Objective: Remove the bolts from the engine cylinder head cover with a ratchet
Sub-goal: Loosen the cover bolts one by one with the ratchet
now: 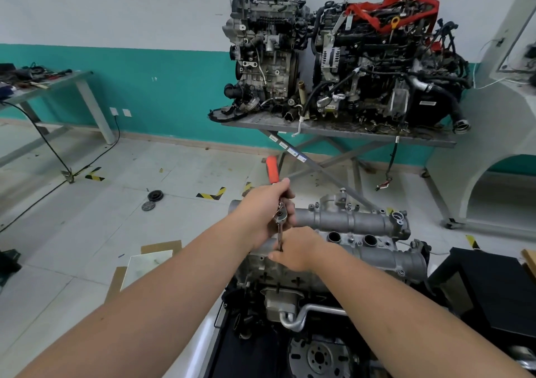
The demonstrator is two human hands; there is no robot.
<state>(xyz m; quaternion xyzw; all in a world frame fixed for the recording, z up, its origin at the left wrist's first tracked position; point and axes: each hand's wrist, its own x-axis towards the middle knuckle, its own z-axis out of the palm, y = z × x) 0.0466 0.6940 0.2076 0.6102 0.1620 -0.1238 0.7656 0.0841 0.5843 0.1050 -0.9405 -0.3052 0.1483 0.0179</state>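
Far left, a grey bench (58, 83) w/ scattered tools on top stands against the teal-and-white wall; a black cable (49, 145) runs from under it across the floor. Two round pulley-like discs (152, 200) lie on the tiles near yellow-black tape marks (211, 194), w/ flat cardboard pieces (148, 261) closer in.

Centre: left hand (265, 209) grips the ratchet (278, 203) around its shank just below the orange handle, fingers curled round it; the handle sticks up and away, the chrome head sits at the fingers, and an extension drops down from it to the engine. Right hand (295, 251) sits just below, resting on the cylinder head cover (362, 223), fingers at the lower end of the extension – cannot tell if they pinch it or only steady it. No bolt can be made out under the hands. The cover is the grey cast-alu piece on top of the engine (290, 296) right in front of the person, running off to the right, w/ two round openings visible.

Behind, a scissor-leg bench (333, 129) carries two complete engines (342, 58), the right one w/ a red strap over it. Far right, a white arched structure (499, 133).
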